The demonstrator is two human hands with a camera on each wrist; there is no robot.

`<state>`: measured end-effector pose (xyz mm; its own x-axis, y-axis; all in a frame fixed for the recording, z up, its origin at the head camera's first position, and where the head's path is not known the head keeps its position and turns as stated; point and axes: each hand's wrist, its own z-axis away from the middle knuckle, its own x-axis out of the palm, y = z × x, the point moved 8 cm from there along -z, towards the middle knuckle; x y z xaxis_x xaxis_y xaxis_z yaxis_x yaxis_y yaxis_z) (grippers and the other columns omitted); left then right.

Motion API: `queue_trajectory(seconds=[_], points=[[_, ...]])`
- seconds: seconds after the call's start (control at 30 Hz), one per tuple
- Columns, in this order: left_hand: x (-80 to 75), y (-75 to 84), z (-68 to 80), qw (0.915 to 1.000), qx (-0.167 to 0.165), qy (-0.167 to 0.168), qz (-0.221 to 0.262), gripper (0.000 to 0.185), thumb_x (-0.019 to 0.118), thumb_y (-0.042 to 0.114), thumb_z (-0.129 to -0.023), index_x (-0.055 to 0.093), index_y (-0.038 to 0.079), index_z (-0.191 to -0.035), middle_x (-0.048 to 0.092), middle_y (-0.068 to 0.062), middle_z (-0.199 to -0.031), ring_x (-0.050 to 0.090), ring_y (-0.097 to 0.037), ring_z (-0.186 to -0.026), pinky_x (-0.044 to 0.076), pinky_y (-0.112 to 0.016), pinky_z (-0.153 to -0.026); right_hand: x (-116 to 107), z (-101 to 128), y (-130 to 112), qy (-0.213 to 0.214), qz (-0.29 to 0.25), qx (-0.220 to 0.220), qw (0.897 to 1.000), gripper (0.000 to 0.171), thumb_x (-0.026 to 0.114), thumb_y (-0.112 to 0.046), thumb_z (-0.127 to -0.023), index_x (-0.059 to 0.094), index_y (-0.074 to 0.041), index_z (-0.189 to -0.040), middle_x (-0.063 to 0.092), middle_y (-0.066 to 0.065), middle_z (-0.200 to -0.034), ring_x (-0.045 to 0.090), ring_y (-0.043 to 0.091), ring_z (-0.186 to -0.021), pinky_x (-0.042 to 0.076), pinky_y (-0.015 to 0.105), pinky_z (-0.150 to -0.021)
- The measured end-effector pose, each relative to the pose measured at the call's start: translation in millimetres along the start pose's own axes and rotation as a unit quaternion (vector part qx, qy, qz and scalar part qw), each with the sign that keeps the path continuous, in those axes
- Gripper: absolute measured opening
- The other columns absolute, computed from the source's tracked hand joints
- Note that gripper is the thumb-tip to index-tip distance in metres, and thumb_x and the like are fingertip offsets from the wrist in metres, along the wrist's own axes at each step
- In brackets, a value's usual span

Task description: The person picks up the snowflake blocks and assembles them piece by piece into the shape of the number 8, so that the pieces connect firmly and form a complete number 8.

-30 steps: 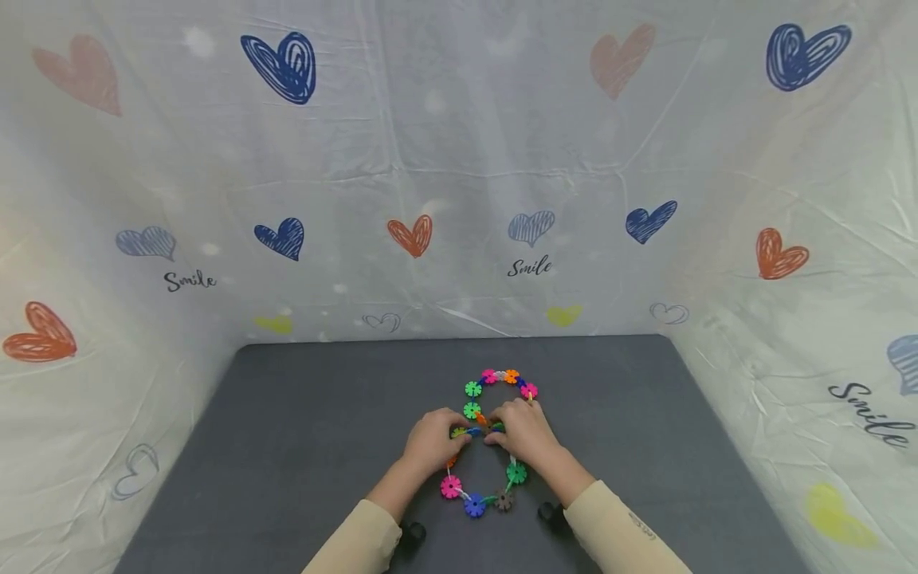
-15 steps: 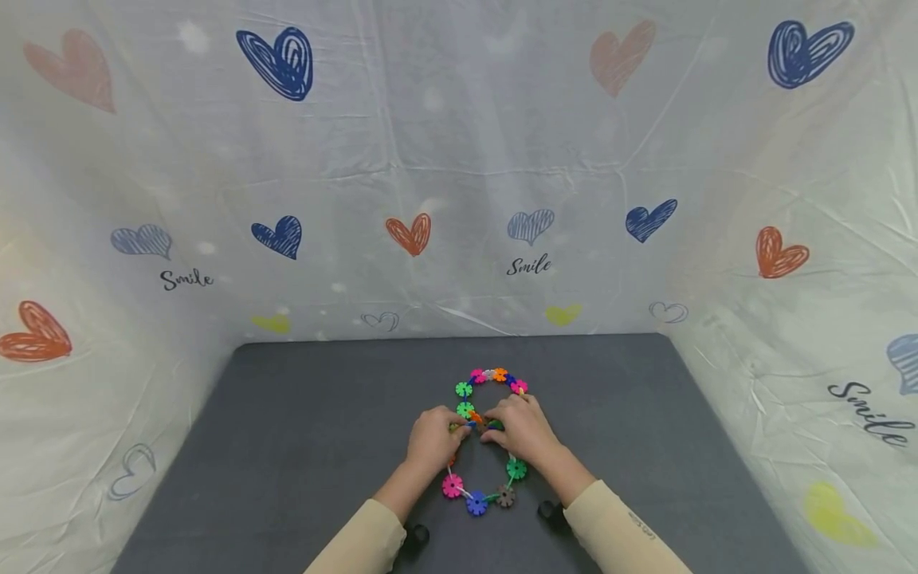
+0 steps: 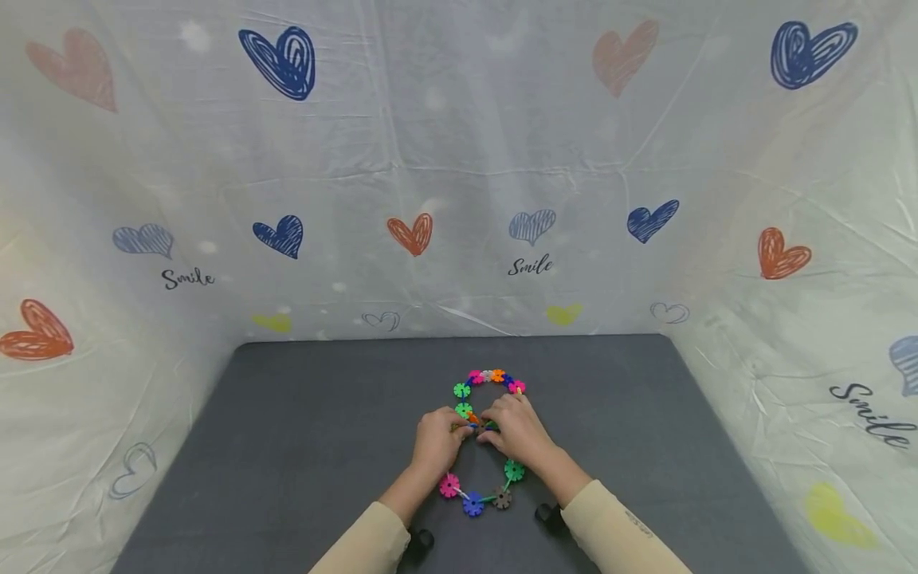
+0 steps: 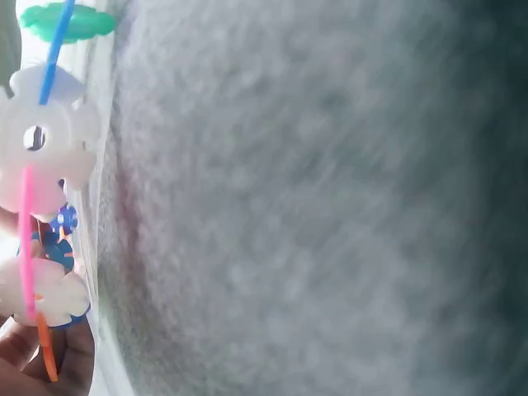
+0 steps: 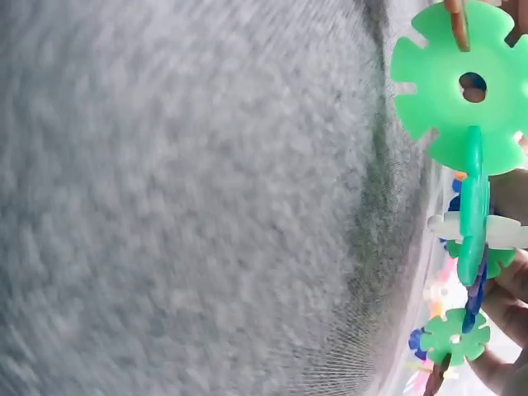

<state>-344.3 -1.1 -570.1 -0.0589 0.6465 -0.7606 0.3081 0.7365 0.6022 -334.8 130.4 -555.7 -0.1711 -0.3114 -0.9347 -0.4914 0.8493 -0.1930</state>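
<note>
A figure-eight chain of colourful slotted flower discs lies on the dark table, with an upper loop [image 3: 498, 375] and a lower loop [image 3: 473, 504]. At its narrow middle, my left hand [image 3: 435, 442] pinches the discs on the left side between thumb and fingers. Opposite it, my right hand [image 3: 522, 430] pinches the green and blue discs on the right. A brown disc and an orange one show between the fingertips. In the left wrist view, fingers [image 4: 76, 355] grip behind a white disc [image 4: 49, 290]. The right wrist view has a large green disc [image 5: 454, 91] close to the camera and fingers [image 5: 505, 309] beside smaller discs.
The dark grey table [image 3: 315, 422] extends to both sides of the chain. A pale curtain [image 3: 459, 159] printed with hearts surrounds it at the back and sides. Black wrist straps [image 3: 550, 516] show below the sleeves.
The upper loop has shifted slightly left. My left hand has edged right, and the hands are closer together at the middle. An orange disc of the lower loop is now hidden behind the left hand.
</note>
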Motion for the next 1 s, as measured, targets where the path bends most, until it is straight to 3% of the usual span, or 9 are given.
queue_trajectory(seconds=[0.17,0.3,0.5,0.7,1.0], points=[[-0.5,1.1,4.2,0.9999,-0.013,0.003,0.001,0.009,0.084,0.019,-0.083,0.081,0.011,-0.085,0.074,-0.001,-0.087,0.070,-0.019,-0.081,0.056,-0.037,-0.073,2.1,-1.4,-0.1,-0.022,0.022,-0.001,1.000,0.031,0.081,-0.043,-0.082,0.079,-0.019,-0.102,0.071,-0.005,-0.094,0.063,0.019,-0.095,0.045,0.051,-0.099],[-5.2,-2.6,9.4,0.9974,-0.062,-0.022,0.030,0.017,0.083,0.022,-0.084,0.079,0.010,-0.096,0.075,-0.003,-0.088,0.070,-0.019,-0.079,0.056,-0.039,-0.070,6.3,-1.2,1.8,-0.057,0.022,0.009,0.998,0.031,0.081,-0.042,-0.083,0.078,-0.021,-0.106,0.072,-0.006,-0.099,0.064,0.017,-0.100,0.044,0.053,-0.101],[-17.0,-17.2,13.8,0.9841,-0.136,-0.064,0.096,0.022,0.079,0.017,-0.085,0.074,0.004,-0.102,0.075,-0.006,-0.083,0.068,-0.015,-0.069,0.055,-0.034,-0.062,8.9,-0.1,1.6,-0.076,0.022,0.003,0.997,0.032,0.081,-0.042,-0.084,0.078,-0.022,-0.109,0.072,-0.008,-0.101,0.064,0.016,-0.102,0.044,0.051,-0.101],[-7.9,-31.2,20.2,0.9612,-0.197,-0.116,0.154,0.014,0.077,0.004,-0.085,0.074,-0.002,-0.097,0.070,-0.004,-0.072,0.065,-0.012,-0.058,0.053,-0.029,-0.055,11.0,1.0,-2.8,-0.094,0.015,-0.005,0.995,0.031,0.081,-0.040,-0.084,0.078,-0.022,-0.109,0.072,-0.009,-0.101,0.064,0.016,-0.102,0.044,0.051,-0.102],[-3.6,-43.1,22.1,0.9494,-0.222,-0.122,0.186,0.014,0.076,0.004,-0.084,0.075,0.001,-0.097,0.069,-0.004,-0.076,0.065,-0.012,-0.061,0.053,-0.028,-0.057,12.8,0.6,-4.7,-0.090,0.016,-0.007,0.996,0.031,0.081,-0.041,-0.084,0.078,-0.022,-0.109,0.072,-0.009,-0.100,0.065,0.016,-0.102,0.044,0.051,-0.101]])
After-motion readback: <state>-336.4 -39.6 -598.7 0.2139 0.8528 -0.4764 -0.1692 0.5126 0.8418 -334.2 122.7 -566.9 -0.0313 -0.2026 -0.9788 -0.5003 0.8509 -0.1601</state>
